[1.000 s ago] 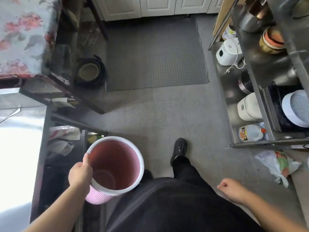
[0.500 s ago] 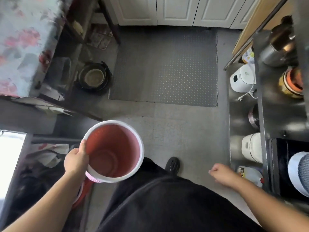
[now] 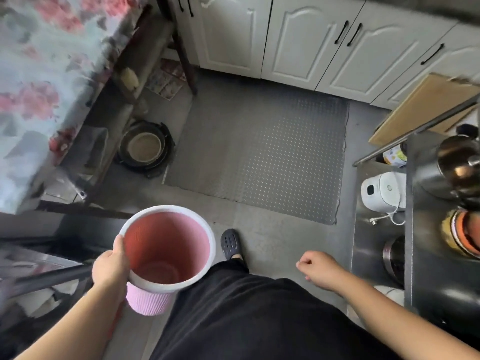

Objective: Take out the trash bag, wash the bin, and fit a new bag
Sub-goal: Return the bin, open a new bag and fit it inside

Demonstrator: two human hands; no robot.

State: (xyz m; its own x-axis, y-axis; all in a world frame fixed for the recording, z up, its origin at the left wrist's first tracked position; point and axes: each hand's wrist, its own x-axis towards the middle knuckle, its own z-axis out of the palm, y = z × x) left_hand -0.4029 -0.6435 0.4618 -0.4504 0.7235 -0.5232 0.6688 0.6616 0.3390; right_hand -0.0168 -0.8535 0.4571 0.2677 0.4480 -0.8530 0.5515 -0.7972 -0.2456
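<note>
The picture is blurred at the edges, and the things under the table (image 3: 46,74) at left are hard to make out. The left hand (image 3: 110,268) grips the rim of the pink bin (image 3: 166,255), thumb inside, and carries it above the floor with no bag in it. The right hand (image 3: 320,268) is loosely curled and holds nothing. A grey mat (image 3: 259,157) lies ahead before white cabinets (image 3: 298,40), and a metal shelf (image 3: 426,229) stands at right.

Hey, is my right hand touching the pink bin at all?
Apart. In the head view the right hand hangs loosely curled over bare floor, with the dark trousers between it and the pink bin; only the left hand grips the bin's rim.
</note>
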